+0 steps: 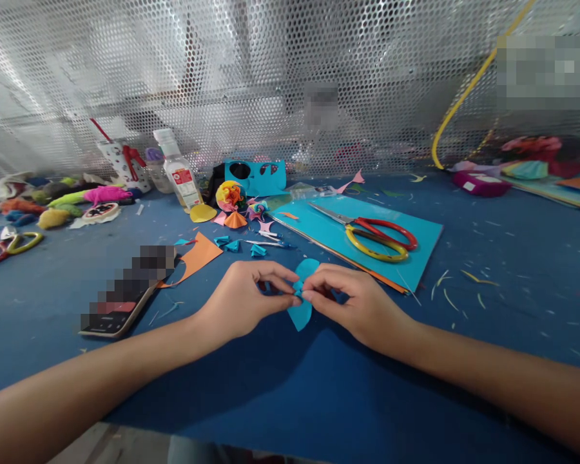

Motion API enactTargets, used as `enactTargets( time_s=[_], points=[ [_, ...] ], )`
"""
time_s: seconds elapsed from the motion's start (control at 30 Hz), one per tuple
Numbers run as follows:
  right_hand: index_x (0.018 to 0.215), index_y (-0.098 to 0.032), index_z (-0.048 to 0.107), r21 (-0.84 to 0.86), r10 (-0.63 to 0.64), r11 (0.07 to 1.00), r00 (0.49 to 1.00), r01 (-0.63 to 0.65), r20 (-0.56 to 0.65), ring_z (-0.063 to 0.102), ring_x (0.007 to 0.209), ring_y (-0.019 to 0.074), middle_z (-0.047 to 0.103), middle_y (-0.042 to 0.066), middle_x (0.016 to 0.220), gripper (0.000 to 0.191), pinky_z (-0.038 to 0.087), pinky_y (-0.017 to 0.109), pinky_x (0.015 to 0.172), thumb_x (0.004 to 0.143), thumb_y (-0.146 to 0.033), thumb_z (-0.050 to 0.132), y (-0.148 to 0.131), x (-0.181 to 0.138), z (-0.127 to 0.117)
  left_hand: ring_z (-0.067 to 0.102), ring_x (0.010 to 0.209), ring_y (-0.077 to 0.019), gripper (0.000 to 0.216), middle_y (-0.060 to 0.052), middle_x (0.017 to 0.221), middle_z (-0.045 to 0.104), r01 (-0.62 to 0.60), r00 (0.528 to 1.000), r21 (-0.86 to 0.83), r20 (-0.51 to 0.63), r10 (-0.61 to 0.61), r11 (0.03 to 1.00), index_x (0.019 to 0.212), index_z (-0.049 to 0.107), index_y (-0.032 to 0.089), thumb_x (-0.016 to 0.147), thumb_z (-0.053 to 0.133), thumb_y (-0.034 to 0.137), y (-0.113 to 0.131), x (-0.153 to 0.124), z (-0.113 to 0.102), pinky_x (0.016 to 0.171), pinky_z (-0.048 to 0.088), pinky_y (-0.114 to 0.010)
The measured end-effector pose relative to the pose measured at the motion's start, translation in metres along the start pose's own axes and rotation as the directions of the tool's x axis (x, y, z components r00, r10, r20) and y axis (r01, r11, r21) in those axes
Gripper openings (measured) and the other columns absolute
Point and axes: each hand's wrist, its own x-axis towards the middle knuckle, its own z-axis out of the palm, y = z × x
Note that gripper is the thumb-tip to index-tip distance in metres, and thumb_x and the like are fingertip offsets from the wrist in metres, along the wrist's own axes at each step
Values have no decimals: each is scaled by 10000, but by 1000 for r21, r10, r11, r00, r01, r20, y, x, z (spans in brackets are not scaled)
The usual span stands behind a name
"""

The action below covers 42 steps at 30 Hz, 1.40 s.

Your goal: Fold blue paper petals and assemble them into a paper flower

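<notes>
Between my two hands is a blue paper piece (299, 317) with rounded ends, pinched together at its middle. My left hand (251, 296) closes thumb and fingers on its left side. From the other side, my right hand (355, 299) pinches the same middle part, the fingertips of both hands almost meeting. The exact fold under the fingertips is hidden. Small folded blue paper pieces (258, 250) lie on the table beyond my left hand. Scissors (381, 238) with red and yellow handles rest on a stack of coloured paper (420, 248) beyond my right hand.
A phone (130, 293) and an orange paper scrap (198, 258) lie left of my hands. Farther back stand a bottle (181, 174) and a patterned cup (120, 164), near paper flowers (231, 195). More scissors (12, 246) lie far left. A perforated metal sheet (251, 77) rises behind the blue table (251, 399).
</notes>
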Motion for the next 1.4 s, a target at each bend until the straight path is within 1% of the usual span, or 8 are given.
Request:
enactTargets(
  time_s=[0.2, 0.37, 0.47, 0.87, 1.03, 1.17, 1.33, 1.4],
  points=[
    [767, -186, 586, -32, -41, 999, 999, 42, 34, 521, 668, 115, 563, 5, 731, 108, 409, 234, 618, 843, -198, 509, 2, 1, 2, 564, 644, -110, 126, 12, 694, 665, -54, 998, 26, 33, 53, 998, 773, 663, 171, 653, 672, 205, -6, 1, 2, 592, 412, -205],
    [775, -185, 569, -108, 2, 994, 1000, -2, 4, 495, 623, 117, 530, -1, 700, 25, 398, 240, 566, 786, -180, 547, 1, 2, 2, 504, 571, -104, 148, 7, 628, 625, -9, 999, 27, 38, 8, 1000, 745, 684, 167, 678, 649, 294, -10, 3, 1, 515, 383, -201],
    [745, -186, 556, -126, 5, 992, 1000, -4, 2, 492, 626, 116, 532, -2, 700, 54, 394, 237, 569, 779, -150, 532, 0, 1, 2, 513, 589, -109, 150, -3, 676, 632, -24, 999, 25, 41, 23, 999, 726, 682, 164, 671, 655, 301, -11, 4, 1, 536, 392, -208],
    [761, -184, 567, -81, -7, 997, 993, 17, 120, 507, 653, 114, 560, 8, 745, 102, 400, 230, 597, 835, -174, 499, -1, 4, 2, 477, 554, -92, 132, 24, 588, 584, 22, 994, 46, 108, -27, 999, 673, 645, 155, 652, 660, 284, -11, 5, 0, 508, 365, -189],
    [759, -189, 546, -43, 46, 998, 997, -43, 66, 493, 625, 113, 552, 3, 716, 107, 397, 225, 558, 839, -179, 475, -2, 3, 0, 501, 603, -117, 230, -5, 670, 607, 17, 996, 13, 89, -18, 1000, 754, 642, 150, 663, 649, 361, -6, 4, -3, 539, 395, -214],
    [778, -195, 516, 1, 90, 996, 996, -90, -18, 475, 615, 112, 521, -7, 684, 95, 400, 222, 549, 848, -195, 451, -2, 1, -2, 501, 629, -119, 326, -20, 727, 595, 34, 999, 29, 40, -35, 999, 818, 637, 152, 759, 528, 454, -3, 7, -10, 532, 390, -212],
    [764, -192, 522, 11, 50, 999, 998, -49, -30, 480, 633, 108, 526, -4, 706, 99, 411, 222, 578, 837, -169, 460, -2, 1, -3, 509, 587, -89, 243, 7, 629, 560, 158, 957, -154, 266, -113, 975, 812, 645, 139, 762, 563, 362, -10, 12, -15, 522, 408, -183],
    [754, -191, 529, 20, 35, 999, 999, -35, 4, 481, 633, 107, 534, -3, 714, 92, 414, 223, 585, 825, -164, 477, -2, 1, -3, 514, 579, -75, 196, 8, 650, 578, 217, 941, -239, 308, -138, 946, 830, 647, 140, 737, 604, 308, -12, 12, -16, 527, 426, -172]
  ],
)
